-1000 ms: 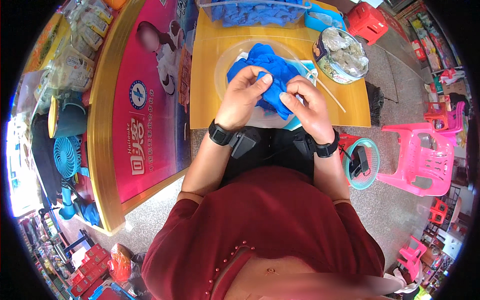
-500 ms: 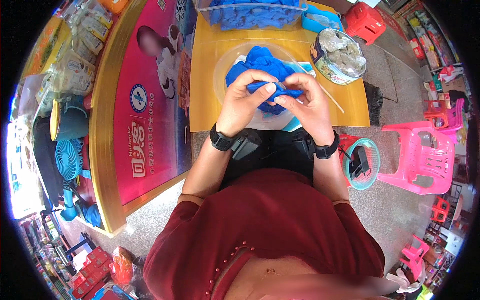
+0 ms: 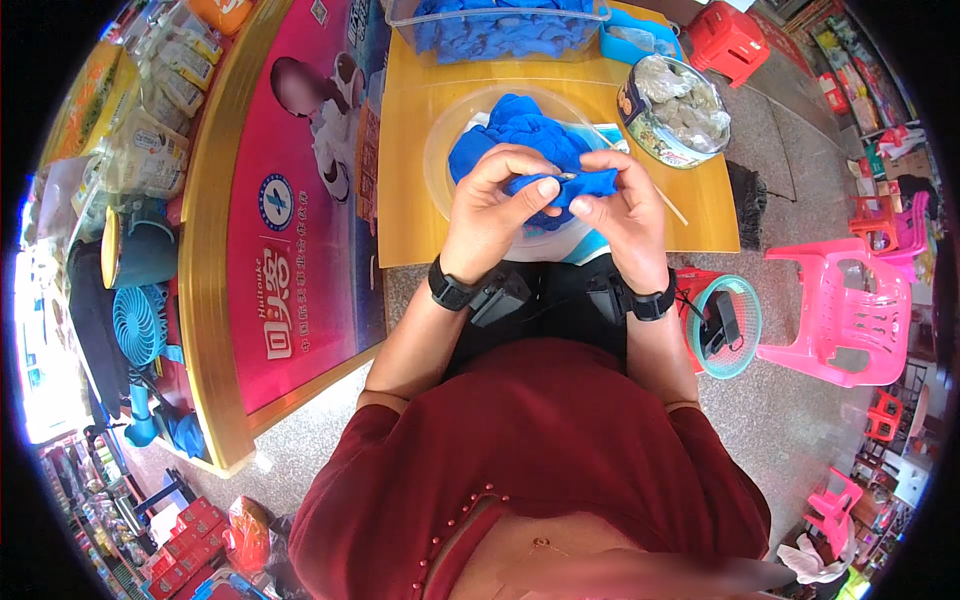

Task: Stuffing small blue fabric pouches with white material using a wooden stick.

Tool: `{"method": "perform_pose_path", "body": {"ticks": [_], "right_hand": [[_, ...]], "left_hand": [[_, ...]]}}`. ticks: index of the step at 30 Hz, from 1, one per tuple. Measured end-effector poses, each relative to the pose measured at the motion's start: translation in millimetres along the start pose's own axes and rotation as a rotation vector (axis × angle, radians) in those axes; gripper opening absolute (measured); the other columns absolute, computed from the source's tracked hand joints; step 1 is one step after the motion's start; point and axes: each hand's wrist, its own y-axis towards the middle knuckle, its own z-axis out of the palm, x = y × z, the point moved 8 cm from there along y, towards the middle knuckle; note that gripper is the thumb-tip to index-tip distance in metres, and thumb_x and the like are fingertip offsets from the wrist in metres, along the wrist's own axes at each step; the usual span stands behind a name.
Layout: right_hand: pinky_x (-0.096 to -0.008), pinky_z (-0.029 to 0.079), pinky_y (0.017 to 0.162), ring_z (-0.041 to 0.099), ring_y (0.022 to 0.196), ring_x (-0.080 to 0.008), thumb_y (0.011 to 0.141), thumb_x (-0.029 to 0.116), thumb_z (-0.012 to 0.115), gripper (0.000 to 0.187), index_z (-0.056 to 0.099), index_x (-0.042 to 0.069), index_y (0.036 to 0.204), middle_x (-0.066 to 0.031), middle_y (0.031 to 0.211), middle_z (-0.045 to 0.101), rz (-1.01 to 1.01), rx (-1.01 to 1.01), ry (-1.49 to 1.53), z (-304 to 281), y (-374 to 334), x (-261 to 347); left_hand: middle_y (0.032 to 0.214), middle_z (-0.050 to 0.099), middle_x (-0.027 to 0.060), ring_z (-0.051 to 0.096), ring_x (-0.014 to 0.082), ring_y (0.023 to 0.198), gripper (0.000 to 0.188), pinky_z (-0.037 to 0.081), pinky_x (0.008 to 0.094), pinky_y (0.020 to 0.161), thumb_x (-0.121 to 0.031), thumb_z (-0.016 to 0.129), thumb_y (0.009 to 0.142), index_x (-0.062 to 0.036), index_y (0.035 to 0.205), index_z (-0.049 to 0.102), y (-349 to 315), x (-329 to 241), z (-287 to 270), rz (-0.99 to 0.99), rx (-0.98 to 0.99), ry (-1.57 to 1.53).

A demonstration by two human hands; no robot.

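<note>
Between my two hands is a small piece of blue cloth point(image 3: 592, 185), folded or rolled at its middle. My left hand point(image 3: 490, 215) pinches its left part between thumb and fingers. With thumb and fingers closed, my right hand point(image 3: 632, 212) grips the right end, where a flap of cloth sticks out. A small pale bit shows at the fold; what it is I cannot make out. Just beyond my hands, a heap of blue cloth point(image 3: 520, 130) lies in a translucent round basin point(image 3: 436, 170). My fingers hide part of the held cloth.
The basin stands on a yellow wooden table point(image 3: 405, 110). Behind it are a clear bin point(image 3: 400, 18) of blue pieces and a blue tray point(image 3: 612, 48). A round tin point(image 3: 650, 140) of grey lumps and a thin stick point(image 3: 672, 203) are at the right. A pink chair point(image 3: 800, 300) stands farther right.
The right end of the blue cloth has swung up and flattened out, and my right hand has shifted slightly right. The greyish patch at the fold shows less now.
</note>
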Motion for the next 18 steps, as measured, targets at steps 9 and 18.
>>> {"method": "perform_pose_path", "body": {"ticks": [9,18], "right_hand": [[-0.026,0.051,0.077,0.06,0.086,-0.011,0.087,0.004,0.067,0.017,0.056,0.0,0.1,-0.0047,0.09,0.062,0.057,-0.029,-0.011,-18.1,-2.8,-16.6],[-0.0238,0.048,0.075,0.057,0.087,-0.01,0.085,0.007,0.07,0.029,0.057,0.001,0.11,-0.0044,0.099,0.061,-0.037,-0.077,0.011,-8.4,-0.1,-6.2]], "left_hand": [[0.101,0.06,0.0064,0.059,0.0136,0.085,0.012,0.052,0.0271,0.067,-0.013,0.06,0.093,-0.0019,0.099,0.062,-6.2,15.2,8.0,-0.192,-0.064,-0.172],[0.096,0.059,0.0054,0.057,0.0106,0.07,0.02,0.048,0.0228,0.061,-0.013,0.064,0.09,0.0001,0.106,0.066,-6.9,7.0,5.1,-0.039,-0.067,0.122]]}}
